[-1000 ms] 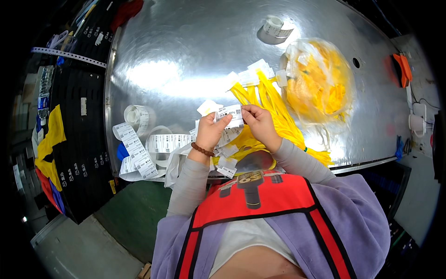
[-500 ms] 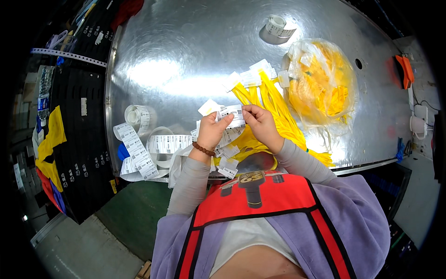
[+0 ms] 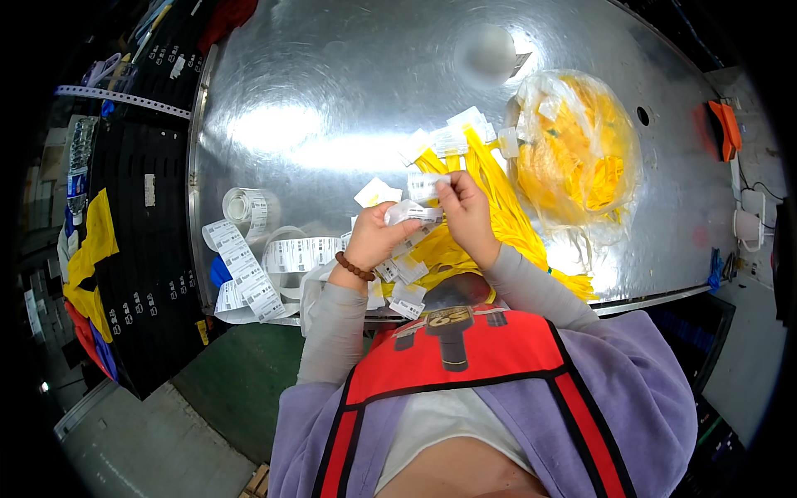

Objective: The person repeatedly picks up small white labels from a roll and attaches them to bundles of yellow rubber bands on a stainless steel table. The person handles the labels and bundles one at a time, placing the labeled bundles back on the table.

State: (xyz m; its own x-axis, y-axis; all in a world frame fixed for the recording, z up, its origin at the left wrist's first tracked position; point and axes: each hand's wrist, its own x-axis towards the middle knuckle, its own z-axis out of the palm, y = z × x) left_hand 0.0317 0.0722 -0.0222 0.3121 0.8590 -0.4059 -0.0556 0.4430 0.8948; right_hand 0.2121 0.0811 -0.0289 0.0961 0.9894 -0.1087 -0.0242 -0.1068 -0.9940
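Note:
My left hand (image 3: 371, 241), a brown bead bracelet at its wrist, pinches a strip of printed labels (image 3: 405, 213) between thumb and fingers. A single white label (image 3: 425, 185) is pinched in my right hand (image 3: 471, 220), just above and right of that strip, apart from most of it. Under and beside my right hand lies a bundle of yellow straps (image 3: 506, 203) with clear or white tags (image 3: 465, 124) at their far ends. Loose labels (image 3: 407, 299) lie below my hands, and another white tag (image 3: 377, 192) is beyond the left one.
On the metal table (image 3: 349, 66), label rolls and strips (image 3: 241, 266) spread at the left. A clear plastic bag (image 3: 573, 149) full of yellow straps stands at the right. A blurred round patch covers the far label roll. Black crates (image 3: 149, 216) line the table's left side.
The label in my right hand has come away upward from the strip. My left hand has shifted slightly down and left, its strip now bent over.

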